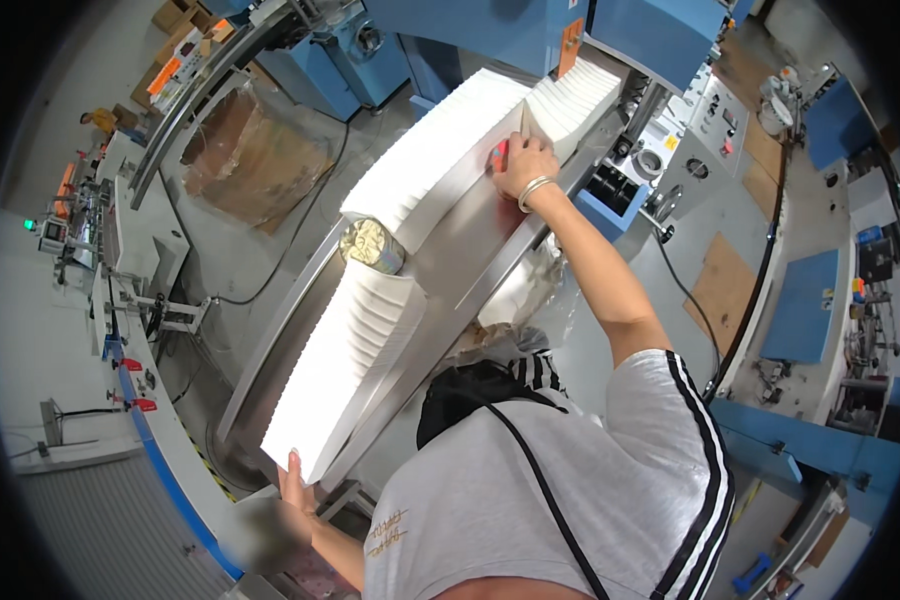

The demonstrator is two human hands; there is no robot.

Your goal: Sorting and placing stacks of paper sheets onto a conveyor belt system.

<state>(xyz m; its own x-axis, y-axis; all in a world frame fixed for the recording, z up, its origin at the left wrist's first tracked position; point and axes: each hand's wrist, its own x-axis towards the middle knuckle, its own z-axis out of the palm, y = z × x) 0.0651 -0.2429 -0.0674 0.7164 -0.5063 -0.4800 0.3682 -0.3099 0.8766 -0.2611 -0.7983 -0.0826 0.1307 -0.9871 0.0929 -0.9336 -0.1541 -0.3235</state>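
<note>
Long rows of white folded paper sections stand on edge along a sloping metal trough [440,270]: an upper stack [425,150], a lower stack [345,365] and a short stack [575,105] at the machine. Between the upper and lower stacks sits a round block [372,246] with a wrinkled, gold-toned wrapping. My left hand [297,488] rests against the near end of the lower stack, fingers stretched out along it. My right hand [527,167], fingers curled, is at the near side of the upper stack, around a small red object [499,155], partly hidden.
A blue machine [480,35] stands at the trough's far end, with a control panel [705,125] to its right. Brown cardboard [255,155] lies on the floor at left, another sheet [720,285] at right. Cables cross the floor. Plastic wrapping [520,300] lies beside the trough.
</note>
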